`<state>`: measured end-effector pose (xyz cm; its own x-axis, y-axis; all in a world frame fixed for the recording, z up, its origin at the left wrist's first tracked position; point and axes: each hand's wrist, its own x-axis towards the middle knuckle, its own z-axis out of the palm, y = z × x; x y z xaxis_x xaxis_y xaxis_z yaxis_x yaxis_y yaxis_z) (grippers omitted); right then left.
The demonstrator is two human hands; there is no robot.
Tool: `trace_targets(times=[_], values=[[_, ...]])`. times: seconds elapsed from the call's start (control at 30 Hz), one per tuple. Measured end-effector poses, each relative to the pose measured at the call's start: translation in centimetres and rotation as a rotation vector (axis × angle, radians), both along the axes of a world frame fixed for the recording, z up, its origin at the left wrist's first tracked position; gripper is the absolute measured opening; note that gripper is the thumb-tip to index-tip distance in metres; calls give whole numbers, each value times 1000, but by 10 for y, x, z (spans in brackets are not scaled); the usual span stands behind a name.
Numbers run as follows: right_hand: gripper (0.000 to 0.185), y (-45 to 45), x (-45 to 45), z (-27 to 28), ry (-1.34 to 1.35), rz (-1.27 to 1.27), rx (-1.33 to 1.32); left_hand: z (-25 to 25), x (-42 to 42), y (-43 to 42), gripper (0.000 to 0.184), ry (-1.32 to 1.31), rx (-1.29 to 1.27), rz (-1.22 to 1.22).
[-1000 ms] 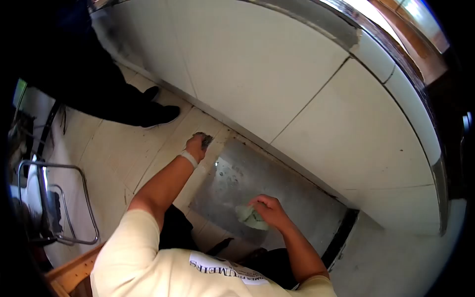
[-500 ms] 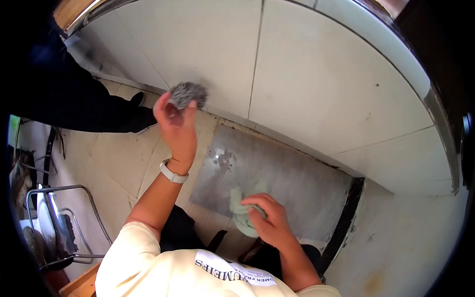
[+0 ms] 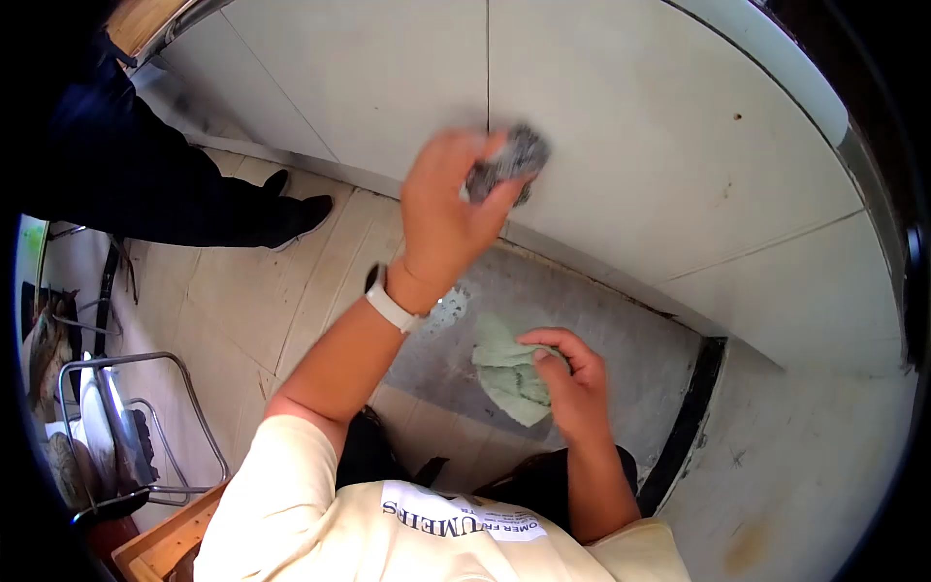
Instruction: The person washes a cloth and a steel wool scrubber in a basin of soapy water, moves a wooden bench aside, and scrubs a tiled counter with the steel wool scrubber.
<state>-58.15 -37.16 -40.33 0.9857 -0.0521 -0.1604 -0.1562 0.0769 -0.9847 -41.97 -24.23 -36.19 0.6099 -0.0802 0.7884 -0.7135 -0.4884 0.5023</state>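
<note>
A grey scouring pad [image 3: 519, 160] is gripped between the thumb and fingers of my left hand [image 3: 451, 199], in front of the white tiled wall [image 3: 621, 145]. Slight blur covers the hand, and whether the pad touches the tiles cannot be told. My right hand [image 3: 574, 383] pinches a pale green cloth [image 3: 512, 373], which hangs over the grey metal plate [image 3: 630, 359] on the floor. Wet spots show on the plate near my left wrist.
Another person's dark trouser legs and black shoes [image 3: 305, 218] are at the left on the tiled floor [image 3: 233, 291]. A metal-framed rack [image 3: 175, 359] and a wooden piece [image 3: 170, 533] stand at lower left. A black strip [image 3: 690, 417] borders the plate's right end.
My left hand has risen from the floor and moved right along the wall with the pad. My right hand has shifted slightly right and up with the cloth. The view has turned a little.
</note>
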Motion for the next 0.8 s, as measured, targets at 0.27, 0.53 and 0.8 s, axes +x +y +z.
trace_targets(times=[0.27,0.53,0.8], values=[[17,12,7,-7,53,111,174,-62,2,0,31,47,0,-14],[16,7,11,-16,51,70,152,-33,14,-4,31,139,-261,-17],[19,9,15,-22,130,101,84,-22,14,-5,31,155,-339,90]])
